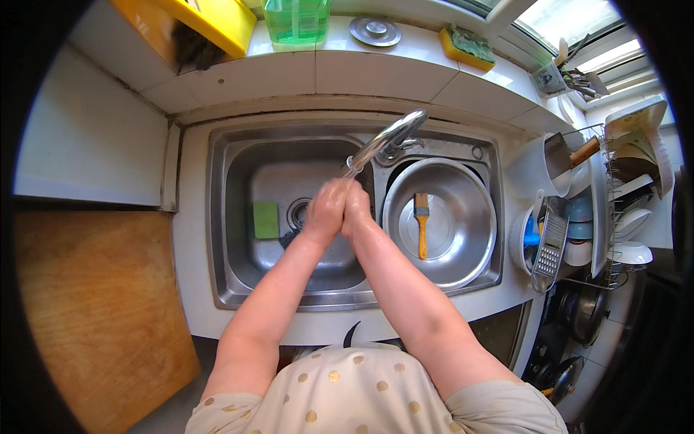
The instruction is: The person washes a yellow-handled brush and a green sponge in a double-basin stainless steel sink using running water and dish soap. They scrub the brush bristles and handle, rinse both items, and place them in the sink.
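Under the spout of the chrome faucet [390,135], my left hand [325,211] and my right hand [358,209] press against each other, wet and shiny. Water from the spout runs onto them. Motion blurs the fingers, and I cannot tell whether anything is between the palms. Both hands are above the left basin of the stainless steel sink [244,163]. In that basin, a green sponge [265,219] lies left of the drain strainer [298,213]. A dark scrubbing pad [289,237] is partly hidden by my left wrist.
A metal bowl [466,233] in the right basin holds a yellow-handled brush [421,225]. Dishes, a box grater [550,244] and a cleaver [564,154] crowd the right side. On the back ledge are a green liquid bottle [296,21], a metal lid [375,31] and a yellow-green sponge [467,48].
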### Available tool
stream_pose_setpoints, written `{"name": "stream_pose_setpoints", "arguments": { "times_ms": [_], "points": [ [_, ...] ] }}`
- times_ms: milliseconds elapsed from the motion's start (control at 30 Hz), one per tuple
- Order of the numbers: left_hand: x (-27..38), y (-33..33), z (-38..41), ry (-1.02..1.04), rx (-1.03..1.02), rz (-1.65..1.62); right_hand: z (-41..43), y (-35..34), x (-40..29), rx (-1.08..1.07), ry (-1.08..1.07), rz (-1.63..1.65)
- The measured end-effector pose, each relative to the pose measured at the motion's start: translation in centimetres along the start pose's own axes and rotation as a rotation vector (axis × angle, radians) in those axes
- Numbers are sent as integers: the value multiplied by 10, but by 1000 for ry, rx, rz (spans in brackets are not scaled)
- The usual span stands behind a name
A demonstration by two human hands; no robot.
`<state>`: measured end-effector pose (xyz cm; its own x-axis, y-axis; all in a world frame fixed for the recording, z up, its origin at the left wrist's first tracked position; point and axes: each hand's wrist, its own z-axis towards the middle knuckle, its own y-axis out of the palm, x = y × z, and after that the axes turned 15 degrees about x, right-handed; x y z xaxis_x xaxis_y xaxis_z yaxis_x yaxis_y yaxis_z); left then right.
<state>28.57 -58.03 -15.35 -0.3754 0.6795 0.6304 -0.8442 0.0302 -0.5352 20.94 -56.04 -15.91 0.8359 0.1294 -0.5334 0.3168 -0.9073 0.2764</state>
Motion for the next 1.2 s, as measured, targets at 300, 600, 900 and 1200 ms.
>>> {"name": "stream_pose_setpoints", "arguments": {
  "times_ms": [300,600,900,1200],
  "points": [
    [3,23,5,-1231,274,-1136,-29,17,-11,-328,-8,120],
    [68,21,3,-976,478,-656,-1,11,-25,14,-1138,-1071],
    [33,16,10,-1199,359,-1069,-14,-8,-14,-118,-938,-763],
    [25,-11,24,-1409,263,-1261,-13,-6,-6,-311,-654,-384]
  ]
}}
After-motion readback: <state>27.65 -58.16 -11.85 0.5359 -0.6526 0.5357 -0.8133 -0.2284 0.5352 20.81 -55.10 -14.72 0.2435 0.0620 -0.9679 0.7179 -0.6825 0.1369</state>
